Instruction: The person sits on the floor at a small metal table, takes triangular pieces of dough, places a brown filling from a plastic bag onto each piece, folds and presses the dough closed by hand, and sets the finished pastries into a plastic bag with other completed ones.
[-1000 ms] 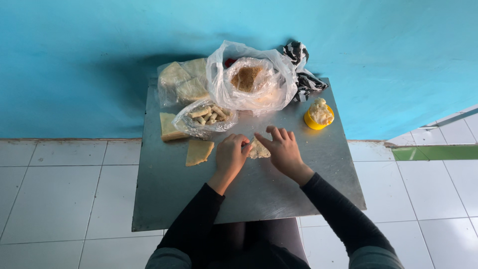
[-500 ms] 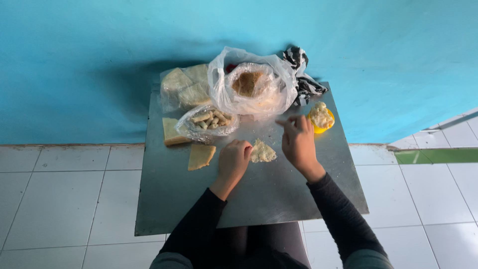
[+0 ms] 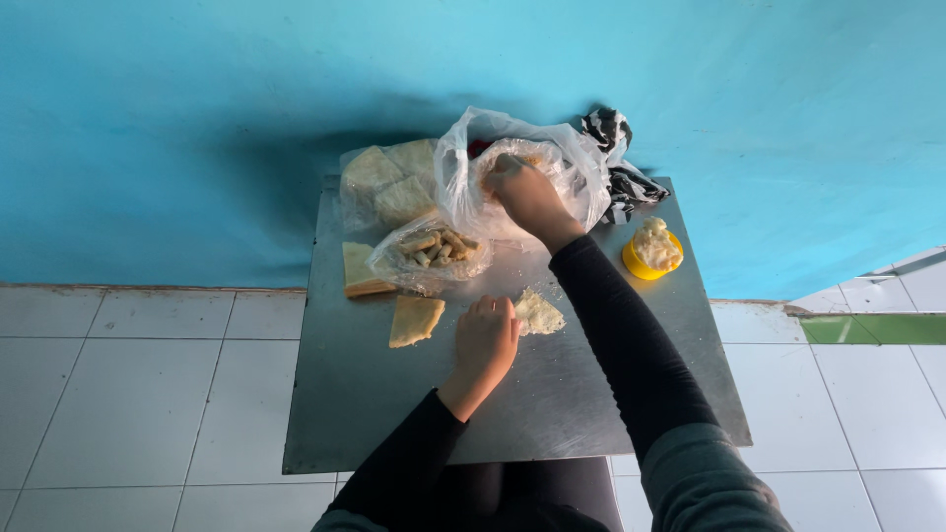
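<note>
My left hand (image 3: 485, 340) rests curled on the steel table (image 3: 374, 394), its fingers against a pale flat wrapper piece (image 3: 539, 312) topped with crumbly filling. My right hand (image 3: 519, 187) reaches far forward into a large clear plastic bag (image 3: 572, 167) of yellowish crumbly filling; its fingertips are hidden inside the bag, so whether they hold anything cannot be told. A folded yellow piece (image 3: 414, 319) lies just left of my left hand. A small clear bag of stubby sticks (image 3: 434, 254) sits between the two hands.
A stack of square wrappers (image 3: 357, 271) lies at the table's left. A clear bag with more pale sheets (image 3: 386, 182) stands behind it. A yellow cup heaped with filling (image 3: 651, 252) sits right. A black-and-white bag (image 3: 616, 163) leans by the blue wall. White tiled floor surrounds the table.
My right hand left the wrapper piece, swung right toward the yellow cup, then moved forward into the large clear bag. My left hand stayed on the wrapper piece.
</note>
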A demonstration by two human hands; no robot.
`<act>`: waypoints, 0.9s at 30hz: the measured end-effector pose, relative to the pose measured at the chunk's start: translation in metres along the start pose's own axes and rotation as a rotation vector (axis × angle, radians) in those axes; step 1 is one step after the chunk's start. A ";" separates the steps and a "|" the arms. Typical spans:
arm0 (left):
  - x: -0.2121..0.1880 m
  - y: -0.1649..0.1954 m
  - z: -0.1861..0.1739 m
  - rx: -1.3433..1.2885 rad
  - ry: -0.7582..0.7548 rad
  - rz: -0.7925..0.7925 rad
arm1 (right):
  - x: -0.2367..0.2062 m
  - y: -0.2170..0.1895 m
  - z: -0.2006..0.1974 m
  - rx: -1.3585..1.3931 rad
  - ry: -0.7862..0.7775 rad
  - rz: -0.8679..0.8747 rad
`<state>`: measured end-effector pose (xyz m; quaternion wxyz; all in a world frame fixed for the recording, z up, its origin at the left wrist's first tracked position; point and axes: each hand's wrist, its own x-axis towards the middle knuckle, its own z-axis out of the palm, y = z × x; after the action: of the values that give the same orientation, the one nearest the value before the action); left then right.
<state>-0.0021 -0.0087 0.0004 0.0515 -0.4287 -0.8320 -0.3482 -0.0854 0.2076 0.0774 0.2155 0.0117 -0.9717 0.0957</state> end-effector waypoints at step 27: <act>0.006 -0.008 0.013 -0.422 0.083 -0.071 | -0.027 0.010 0.013 0.922 0.617 0.719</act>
<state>-0.0092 0.0003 -0.0110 -0.0174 -0.3859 -0.7524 -0.5336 -0.0666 0.2143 0.0524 0.4114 -0.2505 -0.6683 0.5669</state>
